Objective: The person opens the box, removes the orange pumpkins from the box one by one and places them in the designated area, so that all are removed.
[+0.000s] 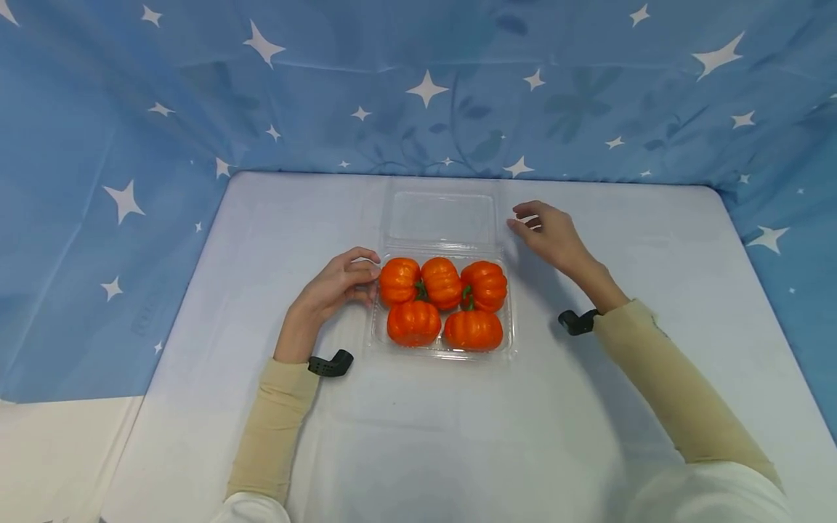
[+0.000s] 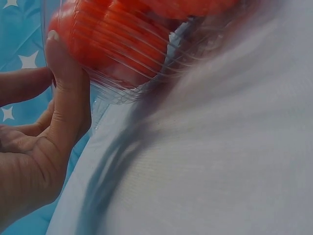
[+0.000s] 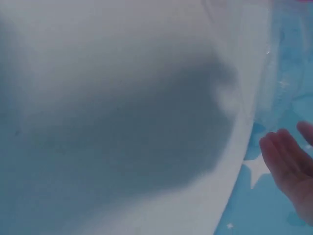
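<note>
A clear plastic clamshell box lies on the table with its lid folded back, away from the person. Inside its base sit several small, glossy orange pumpkins, some showing green stems. At the box's left side, my left hand pinches the rim between thumb and fingers; in the left wrist view the thumb lies against the ribbed wall. To the right of the lid, my right hand hovers with relaxed, slightly bent fingers and nothing between them. The right wrist view catches only part of that hand.
A white cloth covers the table. Behind it and at both sides hangs a blue curtain with white stars. Dark wristbands sit on both wrists.
</note>
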